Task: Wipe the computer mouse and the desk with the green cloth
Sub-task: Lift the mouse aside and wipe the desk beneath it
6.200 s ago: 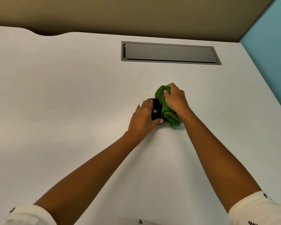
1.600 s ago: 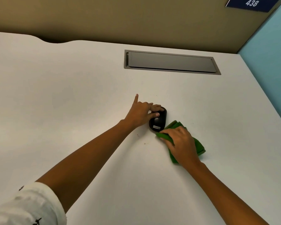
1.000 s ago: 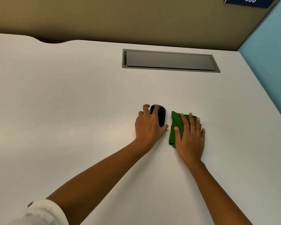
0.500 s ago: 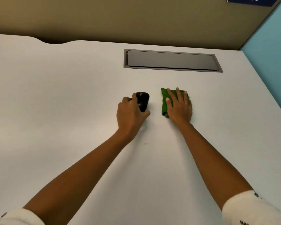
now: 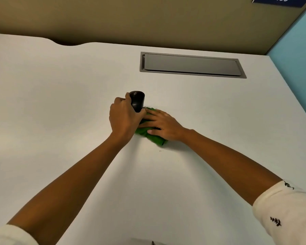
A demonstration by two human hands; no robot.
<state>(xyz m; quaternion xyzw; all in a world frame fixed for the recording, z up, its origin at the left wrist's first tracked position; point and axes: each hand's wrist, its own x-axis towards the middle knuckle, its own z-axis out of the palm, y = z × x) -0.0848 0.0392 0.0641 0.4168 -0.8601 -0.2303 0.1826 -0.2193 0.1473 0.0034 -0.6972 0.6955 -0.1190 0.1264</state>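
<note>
My left hand (image 5: 125, 119) grips the black computer mouse (image 5: 137, 101) and holds it tilted, raised off the white desk (image 5: 60, 96). My right hand (image 5: 163, 125) lies flat, fingers spread, pressing the green cloth (image 5: 153, 137) onto the desk just right of and partly beneath the mouse. The cloth is crumpled, and most of it is hidden under my right palm and my left hand.
A grey cable hatch (image 5: 192, 65) is set flush into the desk at the back right. A beige partition (image 5: 131, 18) runs along the far edge, and a blue wall (image 5: 297, 55) bounds the right side. A small dark speck (image 5: 160, 151) lies near the cloth.
My left hand has lifted and tilted the mouse. My right hand has slid the cloth nearer and to the left, into the spot under the mouse.
</note>
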